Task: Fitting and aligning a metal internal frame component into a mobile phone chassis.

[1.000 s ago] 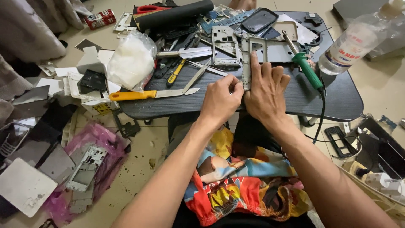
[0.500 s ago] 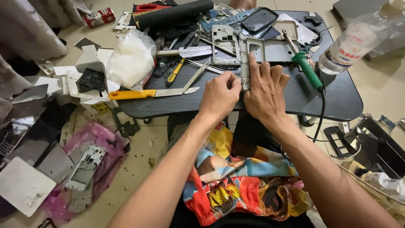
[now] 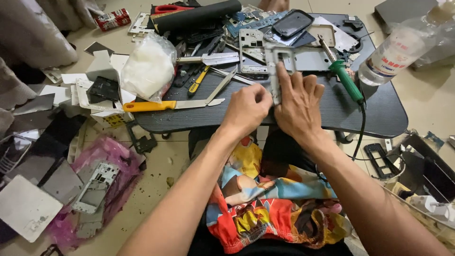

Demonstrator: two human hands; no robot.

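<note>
On the low table: a person seated behind a dark table (image 3: 379,114) worked with both bare hands on a grey phone frame (image 3: 277,61), seen from the head camera.
Left hand: the left hand (image 3: 247,108) was curled into a loose fist at the frame's lower end, its fingertips pinched against the frame's edge.
Right hand: the right hand (image 3: 298,106) lay over the frame's lower part, fingers spread upward along it and pressing it to the table; the thumb was hidden, so how far it wrapped the frame could not be told.
Frame: it stood upright on the picture, near the table's middle, its upper window clear of both hands.
Just beside: a green-handled soldering iron (image 3: 346,80) lay to the right of the right hand, tip pointing up and left, its black cord dropping over the table edge.
To the left: a yellow-handled blade (image 3: 166,104) rested along the front edge, with tweezers (image 3: 220,87) angled above it and a white plastic bag (image 3: 149,68) beyond.
Far side: a second phone frame (image 3: 252,50), a dark phone cover (image 3: 294,23) and a black tube (image 3: 199,14) crowded the back.
Right corner: a clear plastic bottle (image 3: 403,47) lay tilted.
Floor, left: a pink bag (image 3: 102,166) held more phone parts.
</note>
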